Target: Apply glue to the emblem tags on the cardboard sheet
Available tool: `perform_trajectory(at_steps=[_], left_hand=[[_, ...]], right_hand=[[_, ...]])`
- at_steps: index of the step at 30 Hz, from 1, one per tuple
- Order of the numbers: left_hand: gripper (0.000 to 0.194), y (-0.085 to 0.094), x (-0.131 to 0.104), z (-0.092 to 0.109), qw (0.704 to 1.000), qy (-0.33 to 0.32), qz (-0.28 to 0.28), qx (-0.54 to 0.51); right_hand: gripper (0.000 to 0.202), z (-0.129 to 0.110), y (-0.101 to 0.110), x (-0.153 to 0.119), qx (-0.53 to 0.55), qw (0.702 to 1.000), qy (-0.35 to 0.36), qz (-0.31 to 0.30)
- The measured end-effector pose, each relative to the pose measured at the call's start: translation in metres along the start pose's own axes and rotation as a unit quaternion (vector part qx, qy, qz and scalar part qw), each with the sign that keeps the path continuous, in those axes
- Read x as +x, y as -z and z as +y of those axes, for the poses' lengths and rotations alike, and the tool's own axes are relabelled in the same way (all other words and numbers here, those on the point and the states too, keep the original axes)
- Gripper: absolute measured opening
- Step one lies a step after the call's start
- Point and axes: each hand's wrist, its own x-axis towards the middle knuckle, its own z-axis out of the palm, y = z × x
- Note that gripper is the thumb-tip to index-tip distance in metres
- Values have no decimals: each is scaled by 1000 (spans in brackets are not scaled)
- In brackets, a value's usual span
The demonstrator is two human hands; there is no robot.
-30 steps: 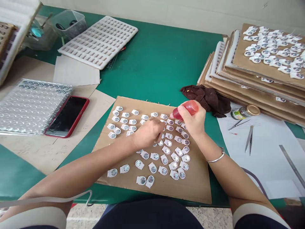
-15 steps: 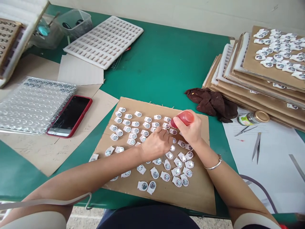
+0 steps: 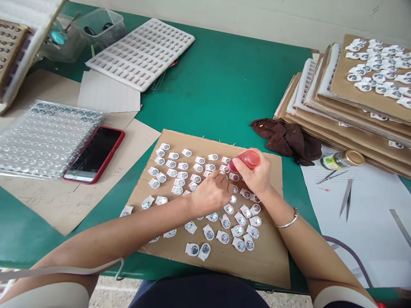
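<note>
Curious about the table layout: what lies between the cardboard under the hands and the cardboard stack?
Green tabletop and a crumpled brown cloth; the head view shows it.

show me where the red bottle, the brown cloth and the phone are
Red bottle (image 3: 251, 158), head view: its rounded body
Brown cloth (image 3: 290, 139), head view: its middle folds
Phone (image 3: 96, 151), head view: its dark screen

On the left of the green table (image 3: 221, 85) I see a phone (image 3: 94, 155) in a red case beside a clear tray (image 3: 41, 143) of round pockets, with a white foam tray (image 3: 141, 53) and a see-through plastic tub (image 3: 105, 37) farther back. To my right, a crumpled brown cloth (image 3: 287, 139) lies near a gold-lidded jar (image 3: 342, 159); tweezers (image 3: 349, 187) rest on white paper (image 3: 366, 244).
</note>
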Motion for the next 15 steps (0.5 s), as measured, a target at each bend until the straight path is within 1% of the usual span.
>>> perform_trajectory(at_steps=[6, 15], left_hand=[[21, 1, 0, 0, 1000, -2, -4, -4], [21, 2, 1, -1, 999, 0, -23, -24]], right_hand=[[26, 3, -1, -1, -12, 1000, 4, 7], [27, 5, -1, -2, 11, 1000, -17, -1]])
